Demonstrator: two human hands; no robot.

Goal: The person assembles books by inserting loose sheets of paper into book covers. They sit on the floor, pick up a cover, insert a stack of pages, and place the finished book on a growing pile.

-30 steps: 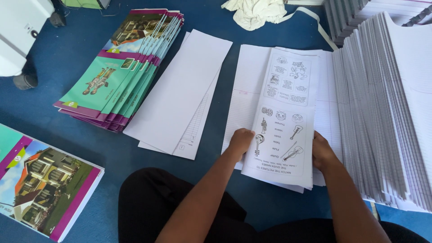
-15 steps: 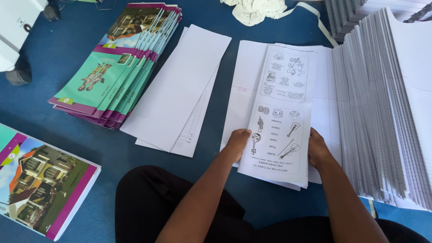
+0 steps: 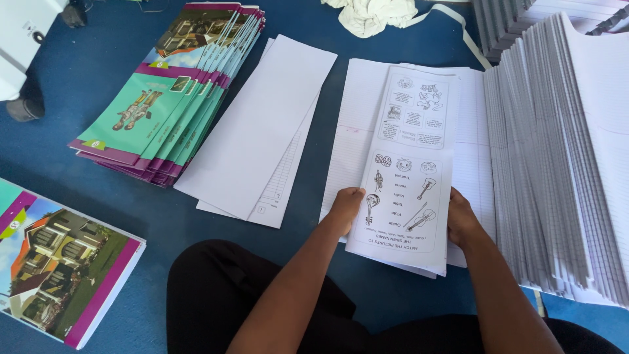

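Head view, looking down: a person seated on a blue floor [image 3: 92, 85] holds a thin sheaf of printed worksheets [image 3: 409, 164] by its two long edges. The left hand [image 3: 345, 208] pinches the near left edge, fingers curled under and thumb on top; the right hand [image 3: 460, 219] grips the opposite edge the same way, fingertips tucked out of sight beneath the paper. The sheaf lies just above a pile of ruled white sheets [image 3: 357, 105], which spreads out beyond and to either side of the fingers.

Right of the right hand, a tall fanned stack of ruled paper [image 3: 557, 144] rises well above the floor. Left of the left hand lie a few long white folded sheets [image 3: 262, 124], and farther left a fanned pile of green-and-purple booklet covers [image 3: 164, 105]. A colourful cover with a house picture [image 3: 59, 262] rests well apart, near the left knee. A crumpled cloth [image 3: 373, 13] sits far beyond the fingertips.

Squaring such a sheaf likely goes best with both grips kept light and level, so the edges align before it settles on the pile.
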